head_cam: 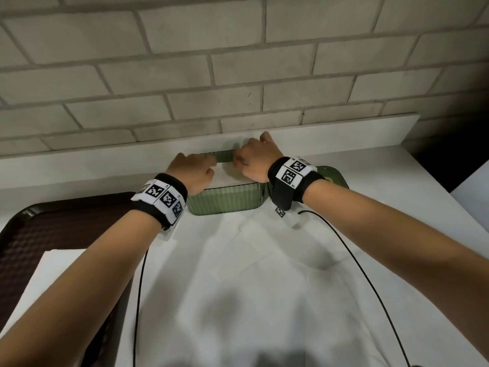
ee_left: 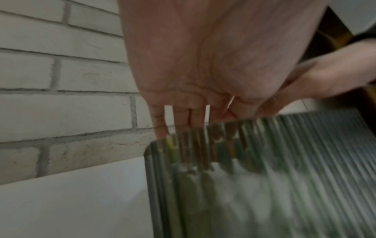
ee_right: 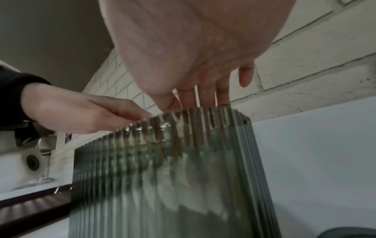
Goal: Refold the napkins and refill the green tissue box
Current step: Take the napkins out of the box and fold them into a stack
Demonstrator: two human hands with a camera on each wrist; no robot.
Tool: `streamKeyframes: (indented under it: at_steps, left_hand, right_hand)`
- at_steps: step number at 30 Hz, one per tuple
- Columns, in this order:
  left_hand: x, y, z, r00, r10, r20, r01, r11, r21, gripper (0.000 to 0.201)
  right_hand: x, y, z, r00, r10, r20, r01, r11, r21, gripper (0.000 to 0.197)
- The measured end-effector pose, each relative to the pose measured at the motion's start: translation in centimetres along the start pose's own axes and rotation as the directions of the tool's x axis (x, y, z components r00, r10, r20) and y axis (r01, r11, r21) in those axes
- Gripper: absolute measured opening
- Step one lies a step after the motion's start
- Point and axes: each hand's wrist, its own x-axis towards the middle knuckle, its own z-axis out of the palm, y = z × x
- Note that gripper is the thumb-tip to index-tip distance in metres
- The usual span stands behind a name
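Observation:
The green ribbed tissue box point(head_cam: 225, 201) stands near the back wall, without its lid. A white napkin stack point(head_cam: 229, 178) fills it to the top. My left hand point(head_cam: 194, 172) is over the box's left end and my right hand point(head_cam: 254, 160) over its right end. In the left wrist view the left hand's fingers point(ee_left: 183, 117) reach straight down inside the box point(ee_left: 284, 177), showing through the ribbed wall. The right hand's fingers point(ee_right: 205, 96) likewise dip straight into the box point(ee_right: 162, 177), with the little finger outside. Neither hand grips anything.
The green lid point(head_cam: 334, 176) lies right of the box. A dark brown tray point(head_cam: 39, 234) sits at the left with a white napkin point(head_cam: 53, 276) on it. A white cloth point(head_cam: 264, 274) covers the table in front. The brick wall point(head_cam: 238, 75) is close behind.

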Motion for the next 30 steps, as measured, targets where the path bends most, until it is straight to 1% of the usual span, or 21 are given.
streamKeyframes:
  at_steps: [2, 4, 6, 8, 10, 11, 13, 15, 16, 17, 18, 19, 20, 21, 22, 23, 24, 25, 27, 29, 30]
  left_hand:
    - [-0.2, 0.4, 0.5, 0.997, -0.033, 0.067, 0.03, 0.999, 0.04, 0.033]
    - [-0.5, 0.6, 0.4, 0.993, -0.074, 0.087, 0.067, 0.995, 0.073, 0.03]
    - [-0.7, 0.7, -0.1, 0.992, -0.101, 0.077, 0.09, 0.987, 0.134, 0.036]
    - [-0.8, 0.6, -0.2, 0.99, -0.106, 0.093, 0.088, 0.979, 0.182, 0.041]
    - [-0.9, 0.4, 0.1, 0.987, -0.099, 0.126, 0.085, 0.991, 0.107, 0.04]
    - [-1.0, 0.5, 0.3, 0.987, -0.091, 0.131, 0.085, 0.995, 0.053, 0.038]
    - [-1.5, 0.3, 0.5, 0.991, -0.092, 0.099, 0.095, 0.995, -0.031, 0.04]
    - [-2.4, 0.4, 0.5, 0.99, -0.099, 0.099, 0.11, 0.988, -0.107, 0.047]
    - [-3.0, 0.6, 0.5, 0.99, -0.104, 0.1, 0.114, 0.987, -0.11, 0.048]
    - [-3.5, 0.9, 0.6, 0.992, -0.105, 0.07, 0.11, 0.991, -0.078, 0.047]
    - [-4.1, 1.4, 0.8, 0.995, -0.098, -0.002, 0.098, 0.995, -0.032, 0.044]
    - [-4.8, 1.9, 1.0, 0.991, -0.069, -0.11, 0.07, 0.998, 0.002, 0.04]
    - [-5.6, 2.6, 1.3, 0.972, -0.02, -0.234, 0.025, 1.0, 0.017, 0.033]
    - [-6.5, 3.3, 1.7, 0.938, 0.041, -0.345, -0.038, 0.999, 0.014, 0.024]
    - [-7.3, 4.3, 2.1, 0.9, 0.1, -0.424, -0.113, 0.994, -0.006, 0.016]
    - [-8.1, 5.3, 2.5, 0.874, 0.145, -0.463, -0.186, 0.982, -0.044, 0.011]
    - [-8.6, 6.3, 2.8, 0.868, 0.181, -0.463, -0.252, 0.963, -0.095, 0.009]
    - [-9.0, 7.3, 3.2, 0.875, 0.214, -0.434, -0.306, 0.939, -0.155, 0.009]
    - [-9.5, 9.6, 3.9, 0.909, 0.281, -0.307, -0.37, 0.883, -0.288, 0.012]
    - [-9.6, 11.9, 4.8, 0.93, 0.327, -0.17, -0.368, 0.848, -0.382, 0.019]
    - [-9.4, 13.1, 5.1, 0.938, 0.329, -0.109, -0.345, 0.852, -0.393, 0.025]
  right_hand:
    - [0.3, 0.1, 0.6, 0.997, 0.001, 0.082, -0.001, 1.0, 0.006, 0.036]
    - [0.3, 0.2, 1.1, 0.99, -0.01, 0.142, 0.005, 0.999, 0.034, 0.034]
    - [0.3, 0.5, 1.3, 0.99, -0.015, 0.138, 0.005, 0.997, 0.074, 0.038]
    - [0.2, 0.6, 1.3, 0.988, -0.005, 0.156, -0.01, 0.995, 0.096, 0.049]
    - [-0.1, 0.7, 1.1, 0.971, -0.002, 0.237, -0.03, 0.991, 0.132, 0.059]
    - [-0.6, 0.9, 1.1, 0.967, -0.007, 0.255, -0.035, 0.987, 0.158, 0.062]
    - [-1.4, 1.3, 0.3, 0.982, -0.024, 0.186, -0.017, 0.976, 0.216, 0.061]
    - [-3.0, 1.9, -0.8, 0.999, -0.018, 0.052, 0.003, 0.957, 0.289, 0.058]
    - [-4.1, 2.2, -1.4, 1.0, -0.001, -0.019, 0.007, 0.943, 0.331, 0.056]
    - [-5.2, 2.6, -1.8, 0.996, 0.019, -0.083, 0.013, 0.93, 0.369, 0.055]
    - [-6.5, 3.1, -2.1, 0.99, 0.041, -0.139, 0.017, 0.918, 0.396, 0.054]
    - [-7.8, 3.7, -2.3, 0.983, 0.064, -0.174, 0.014, 0.91, 0.415, 0.052]
    - [-9.2, 4.2, -2.5, 0.979, 0.086, -0.185, -0.001, 0.908, 0.419, 0.05]
    - [-10.7, 4.7, -2.7, 0.98, 0.107, -0.169, -0.029, 0.913, 0.408, 0.046]
    - [-12.3, 5.2, -2.8, 0.983, 0.125, -0.132, -0.066, 0.92, 0.386, 0.039]
    - [-13.9, 5.7, -2.8, 0.988, 0.135, -0.075, -0.1, 0.928, 0.359, 0.03]
    - [-15.5, 6.2, -2.5, 0.991, 0.131, -0.005, -0.122, 0.938, 0.324, 0.021]
    - [-17.1, 6.7, -1.9, 0.991, 0.113, 0.073, -0.13, 0.949, 0.288, 0.015]
    - [-20.0, 7.4, -0.1, 0.968, 0.083, 0.237, -0.147, 0.953, 0.266, 0.011]
    - [-22.2, 8.1, 1.8, 0.936, 0.11, 0.334, -0.21, 0.938, 0.278, 0.016]
    - [-22.9, 8.6, 2.6, 0.93, 0.143, 0.339, -0.239, 0.935, 0.261, 0.021]
